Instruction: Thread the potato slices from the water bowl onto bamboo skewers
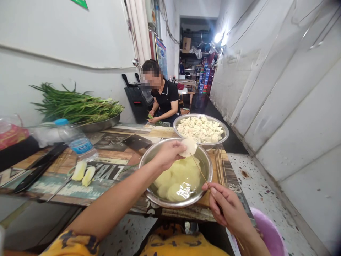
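Note:
My left hand [170, 153] pinches a thin, pale round potato slice [189, 147] between thumb and fingers, above the far part of a metal bowl [143, 160]. In my right hand [226, 205], at the bowl's right front edge, is a thin bamboo skewer [200, 168]. The skewer slants up to the lower edge of the slice; whether its tip has pierced the slice I cannot tell. Several similar pale slices [170, 183] lie in water inside the bowl. More thin skewers [220, 166] lie on the table to the right of it.
Behind the bowl stands a wide bowl [226, 134] of cauliflower florets [201, 127]. To the left are a water bottle [77, 141], cut vegetable pieces [84, 173], a black-handled knife [37, 170] and green stalks [77, 106]. A person [163, 97] sits opposite; a purple bucket [269, 231] is at lower right.

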